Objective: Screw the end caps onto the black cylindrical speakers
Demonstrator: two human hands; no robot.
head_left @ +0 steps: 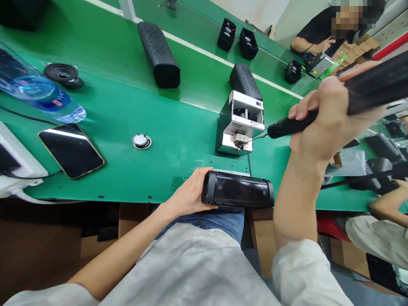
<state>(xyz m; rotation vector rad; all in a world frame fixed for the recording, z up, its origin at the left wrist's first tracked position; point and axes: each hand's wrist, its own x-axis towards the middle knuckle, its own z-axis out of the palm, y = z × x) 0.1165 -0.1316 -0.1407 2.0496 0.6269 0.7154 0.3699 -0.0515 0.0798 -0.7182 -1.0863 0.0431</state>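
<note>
Fingers of the left hand [188, 196] wrap the end of a black speaker [237, 194] at lower centre, steadying it on the table [127, 106] edge. Right hand [328, 114], centre right, is closed around a screwdriver [288, 126], its tip meeting the screw feeder [240, 123], seemingly to collect a screw.

On the worktop [121, 110] lie three long black speakers: one [237, 188] at the near edge, one [158, 54] farther back, one [245, 80] behind the single screw feeder [239, 123]. Three small black housings [227, 34] [248, 43] [293, 71] sit beyond. One electric screwdriver [288, 126], one phone [71, 149], one water bottle [38, 91], one loose speaker driver [63, 74], one round metal disc [142, 141].
</note>
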